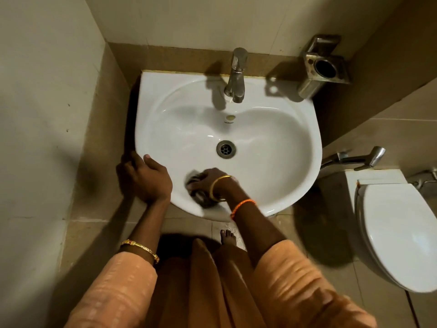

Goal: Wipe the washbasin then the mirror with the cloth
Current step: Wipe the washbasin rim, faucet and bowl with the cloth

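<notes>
Beige tiled walls (pixel 42 95) meet in a corner. A metal holder (pixel 324 67) hangs on the right wall, above a spray hose (pixel 354 159). A white toilet (pixel 397 233) stands on the tiled floor (pixel 378 304).

White washbasin (pixel 279 138), dark cloth (pixel 201 197) on its near rim — blurred, left hand (pixel 144 178) on its edge

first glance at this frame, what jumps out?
The white washbasin fills the centre, its metal tap at the back edge. The right hand presses a dark cloth against the near inner wall of the bowl, while the left hand grips the basin's near-left rim. A white toilet sits at the right edge.
</notes>
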Demonstrator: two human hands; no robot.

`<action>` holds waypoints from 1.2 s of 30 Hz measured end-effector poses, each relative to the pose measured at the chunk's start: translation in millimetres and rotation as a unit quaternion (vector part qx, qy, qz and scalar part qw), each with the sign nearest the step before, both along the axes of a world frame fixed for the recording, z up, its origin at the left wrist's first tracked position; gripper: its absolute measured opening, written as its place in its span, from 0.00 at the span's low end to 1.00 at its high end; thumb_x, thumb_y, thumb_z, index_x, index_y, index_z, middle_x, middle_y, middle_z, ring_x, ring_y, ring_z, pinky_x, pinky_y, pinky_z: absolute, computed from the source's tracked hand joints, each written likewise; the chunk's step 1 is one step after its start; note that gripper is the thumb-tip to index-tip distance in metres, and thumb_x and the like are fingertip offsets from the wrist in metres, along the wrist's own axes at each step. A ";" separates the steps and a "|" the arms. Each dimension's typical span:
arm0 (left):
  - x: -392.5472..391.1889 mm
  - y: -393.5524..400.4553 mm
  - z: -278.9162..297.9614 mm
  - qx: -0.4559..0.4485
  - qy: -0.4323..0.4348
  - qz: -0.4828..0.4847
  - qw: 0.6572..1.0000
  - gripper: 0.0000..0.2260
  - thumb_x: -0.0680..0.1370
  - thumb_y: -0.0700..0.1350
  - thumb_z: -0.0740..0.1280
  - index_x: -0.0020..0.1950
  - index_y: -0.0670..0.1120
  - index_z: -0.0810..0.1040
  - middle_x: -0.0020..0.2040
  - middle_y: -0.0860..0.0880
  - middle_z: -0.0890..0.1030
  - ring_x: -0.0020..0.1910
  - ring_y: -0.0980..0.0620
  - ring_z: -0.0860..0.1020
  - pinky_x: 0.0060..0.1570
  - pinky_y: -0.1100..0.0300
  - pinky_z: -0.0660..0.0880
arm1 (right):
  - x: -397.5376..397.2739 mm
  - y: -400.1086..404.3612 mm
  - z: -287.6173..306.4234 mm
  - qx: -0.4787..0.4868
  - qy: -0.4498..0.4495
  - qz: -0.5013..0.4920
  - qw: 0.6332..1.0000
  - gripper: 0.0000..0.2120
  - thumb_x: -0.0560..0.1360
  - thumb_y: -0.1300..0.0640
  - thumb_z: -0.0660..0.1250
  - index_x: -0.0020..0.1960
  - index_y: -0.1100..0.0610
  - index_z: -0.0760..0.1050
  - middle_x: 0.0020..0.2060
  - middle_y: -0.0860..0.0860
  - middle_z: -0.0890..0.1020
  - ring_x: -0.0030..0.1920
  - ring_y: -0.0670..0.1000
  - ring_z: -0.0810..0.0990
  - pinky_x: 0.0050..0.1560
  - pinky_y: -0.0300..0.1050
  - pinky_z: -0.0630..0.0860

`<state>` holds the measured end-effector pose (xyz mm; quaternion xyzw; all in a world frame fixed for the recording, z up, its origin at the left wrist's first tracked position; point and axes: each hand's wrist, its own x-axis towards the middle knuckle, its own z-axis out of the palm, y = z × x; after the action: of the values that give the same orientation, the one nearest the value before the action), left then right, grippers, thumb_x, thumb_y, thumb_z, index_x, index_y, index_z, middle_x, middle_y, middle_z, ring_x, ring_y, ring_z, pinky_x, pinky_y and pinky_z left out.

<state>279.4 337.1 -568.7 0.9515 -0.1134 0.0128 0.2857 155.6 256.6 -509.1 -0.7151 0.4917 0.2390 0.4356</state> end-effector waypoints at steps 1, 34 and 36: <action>1.2 0.7 -0.9 0.000 -0.001 0.000 1.000 0.22 0.78 0.51 0.52 0.66 0.41 0.72 0.59 0.37 0.76 0.60 0.37 0.73 0.57 0.46 0.71 | 12.2 9.1 -3.5 -0.003 -0.023 0.001 1.000 0.24 0.70 0.43 0.70 0.57 0.58 0.77 0.54 0.56 0.81 0.54 0.57 0.79 0.52 0.46 0.75; 5.6 3.9 -12.5 -0.025 -0.030 -0.018 0.999 0.21 0.80 0.51 0.53 0.65 0.40 0.72 0.57 0.37 0.78 0.57 0.37 0.75 0.51 0.45 0.74 | 6.9 -60.5 -90.7 -0.063 -0.132 -0.028 0.989 0.22 0.72 0.57 0.68 0.64 0.56 0.69 0.55 0.55 0.77 0.57 0.56 0.75 0.57 0.46 0.72; 3.7 2.8 -10.9 -0.021 -0.030 -0.015 0.999 0.21 0.80 0.52 0.53 0.66 0.41 0.72 0.58 0.37 0.77 0.57 0.37 0.75 0.52 0.45 0.74 | -32.3 -83.2 -88.5 -0.145 -0.037 -0.051 0.987 0.25 0.73 0.53 0.66 0.69 0.51 0.67 0.61 0.56 0.74 0.62 0.60 0.72 0.66 0.50 0.67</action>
<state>283.1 339.8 -579.6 0.9425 -0.1359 0.0393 0.3027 123.3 173.5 -597.6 -0.7528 0.5407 0.1158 0.3571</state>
